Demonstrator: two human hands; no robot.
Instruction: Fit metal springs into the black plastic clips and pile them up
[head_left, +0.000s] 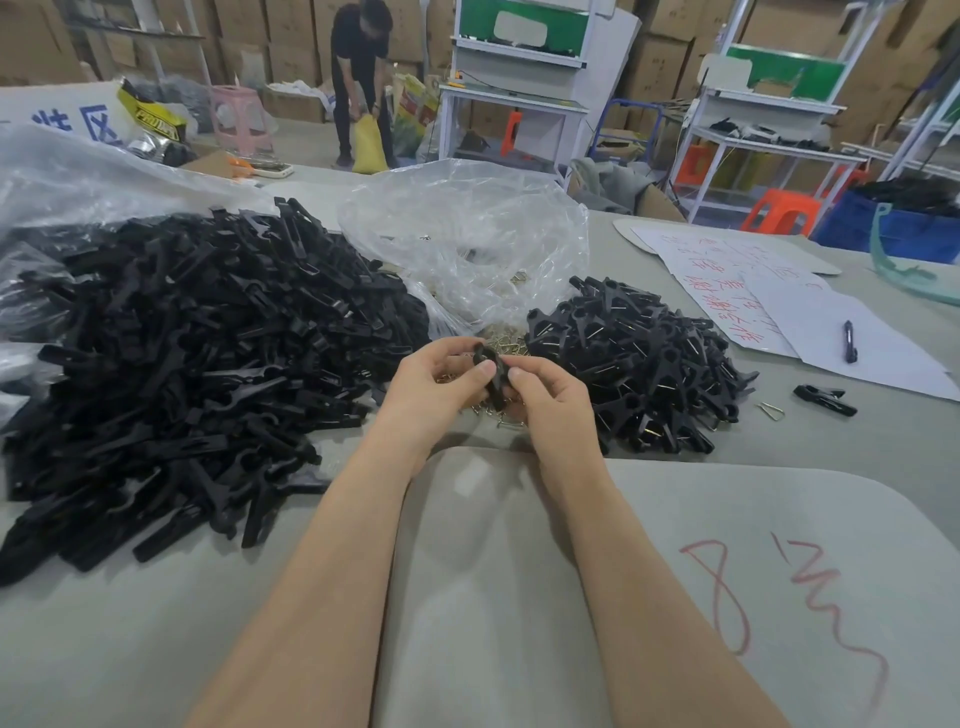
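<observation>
Gripping single black plastic clip (491, 371) above grey table (130, 623): left hand (436, 384) curled round upper end, right hand (550, 400) pinching lower side with thumb and fingers. Just beneath, loose metal springs (506, 347) beside clear plastic bag (467, 234). At left, large heap of bare clips (197, 353); at right, smaller pile of sprung clips (644, 364). Farther right, pen (849, 340) on white paper (893, 358)

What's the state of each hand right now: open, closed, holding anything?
Left hand: fingers pinch the black clip.
Right hand: fingers pinch the same clip from the other side.
</observation>
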